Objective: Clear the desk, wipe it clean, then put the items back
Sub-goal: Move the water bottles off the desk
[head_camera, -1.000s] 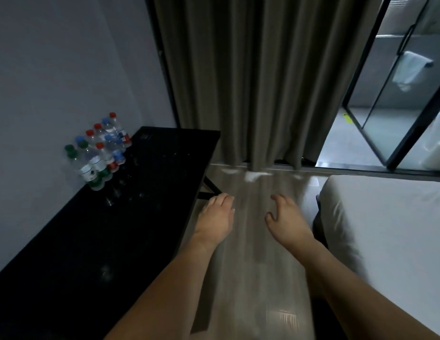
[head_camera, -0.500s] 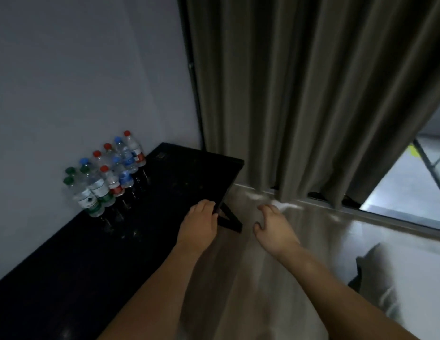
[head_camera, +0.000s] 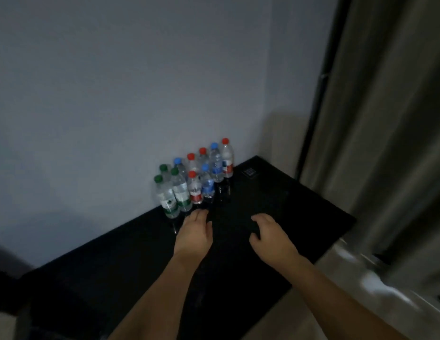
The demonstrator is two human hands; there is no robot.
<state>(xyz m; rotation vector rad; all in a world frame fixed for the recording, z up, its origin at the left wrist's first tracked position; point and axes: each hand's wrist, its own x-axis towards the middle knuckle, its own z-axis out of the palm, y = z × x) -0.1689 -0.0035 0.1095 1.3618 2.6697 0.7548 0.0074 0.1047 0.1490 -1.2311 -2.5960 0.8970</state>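
Black desk (head_camera: 300,204) holds ten bottles (head_camera: 194,177); two hands, left (head_camera: 194,235) and right (head_camera: 271,235), hover empty, fingers relaxed.

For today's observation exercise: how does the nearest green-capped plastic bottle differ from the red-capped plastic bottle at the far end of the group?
The green-capped clear plastic bottle has a green and white label; the red-capped clear plastic bottle has a red, white and blue one. The green-capped bottle stands close to the left hand; the red-capped bottle stands farthest from it. Both stand upright on the black desk.
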